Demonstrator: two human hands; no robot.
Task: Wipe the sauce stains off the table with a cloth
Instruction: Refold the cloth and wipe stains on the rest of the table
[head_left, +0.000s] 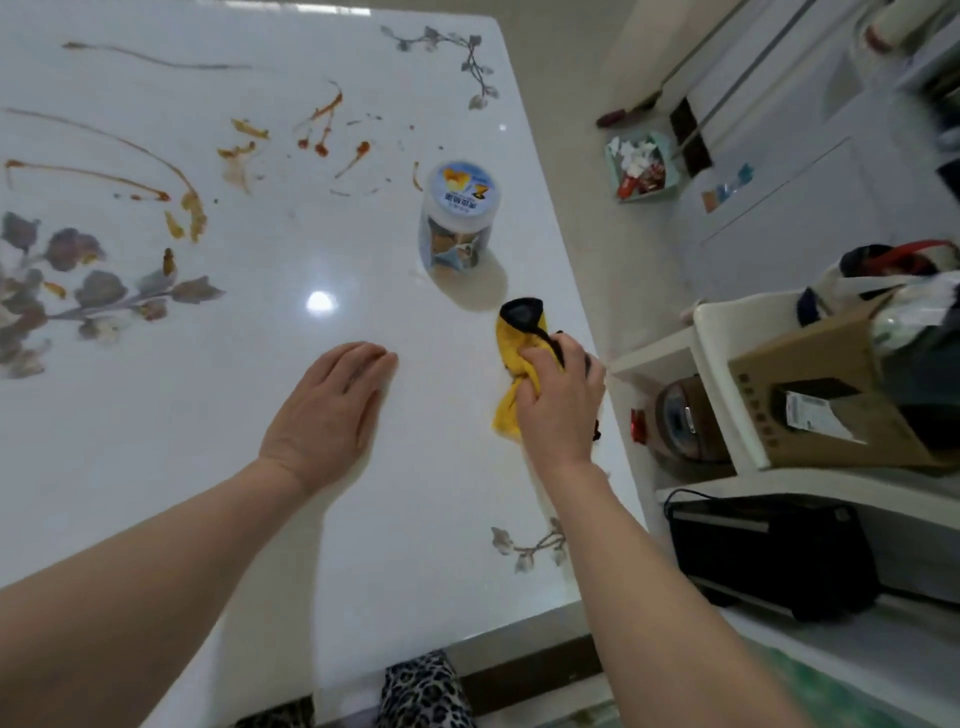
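- The white table (363, 519) lies under both your hands.
- Sauce stains (189, 205) streak it well ahead of your left hand and off to its left.
- A lidded jar (457, 218) stands just ahead of your right hand.
- Your left hand (327, 415) rests flat on the table, fingers straight, holding nothing.
- Your right hand (561, 400) grips the bunched yellow-and-black cloth (514, 343) against the table.
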